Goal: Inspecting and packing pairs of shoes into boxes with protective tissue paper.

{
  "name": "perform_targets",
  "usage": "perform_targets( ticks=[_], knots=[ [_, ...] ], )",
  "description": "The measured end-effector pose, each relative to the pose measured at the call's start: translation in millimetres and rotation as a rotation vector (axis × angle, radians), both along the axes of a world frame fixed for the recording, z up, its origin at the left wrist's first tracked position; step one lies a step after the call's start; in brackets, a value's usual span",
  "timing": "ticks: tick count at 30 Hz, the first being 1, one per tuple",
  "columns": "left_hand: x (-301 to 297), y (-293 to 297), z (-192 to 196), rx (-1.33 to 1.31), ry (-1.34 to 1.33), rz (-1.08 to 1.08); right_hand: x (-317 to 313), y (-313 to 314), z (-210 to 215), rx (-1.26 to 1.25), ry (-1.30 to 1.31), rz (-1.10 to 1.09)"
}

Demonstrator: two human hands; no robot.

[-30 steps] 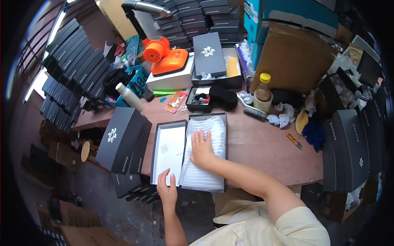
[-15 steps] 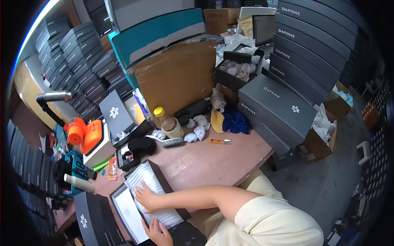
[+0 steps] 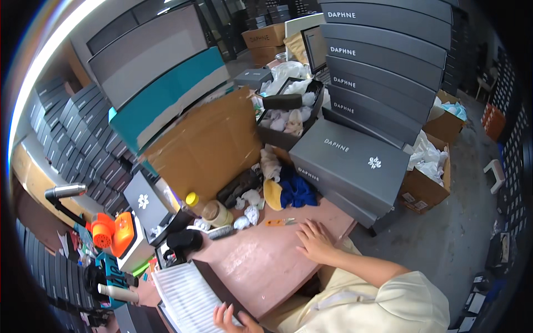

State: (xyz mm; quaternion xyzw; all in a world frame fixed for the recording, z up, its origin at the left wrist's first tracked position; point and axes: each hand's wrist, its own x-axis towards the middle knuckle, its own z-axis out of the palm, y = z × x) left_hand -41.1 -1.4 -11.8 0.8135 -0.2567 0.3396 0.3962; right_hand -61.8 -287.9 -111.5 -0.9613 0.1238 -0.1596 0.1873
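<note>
My right hand (image 3: 316,242) lies flat on the pink tabletop near its front edge, fingers spread. Just beyond its fingertips is a pair of thread snips (image 3: 281,222) with orange handles, apart from the hand. At the bottom of the view my left hand (image 3: 236,322) rests at the near end of a white ribbed padding sheet (image 3: 191,294), its fingers apart and slightly bent. That padding lies in an open dark grey shoebox (image 3: 217,284), whose near end is cut off by the picture's edge.
Closed grey shoeboxes (image 3: 347,166) stand stacked at the right. Along the table's back are a yellow-capped bottle (image 3: 192,201), a jar (image 3: 216,213), a brush (image 3: 221,232), crumpled paper (image 3: 242,222) and a blue cloth (image 3: 298,190). An orange heat-gun-like tool (image 3: 102,230) sits at left.
My right hand has left the padding and moved right onto the tabletop by the snips. My left hand stays at the box's near end. The whole view has shifted.
</note>
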Motion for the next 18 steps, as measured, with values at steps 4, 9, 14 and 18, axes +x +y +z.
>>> perform_targets(
  ticks=[4,9,14,18],
  knots=[
    [57.8,-83.8,-35.5,0.046,0.359,-0.108,-5.6,-12.8,-1.9,-0.074,0.063,-0.005],
    [121.8,-135.5,-126.2,0.432,0.659,0.405,3.0,-17.8,12.5,0.059,0.263,0.100],
    [125.5,-160.3,-113.7,0.574,0.771,0.429,9.1,-37.8,31.4,0.114,0.456,0.226],
    [124.9,-168.1,-97.4,0.693,0.800,0.462,20.6,-40.6,65.9,0.139,0.471,0.180]
  ],
)
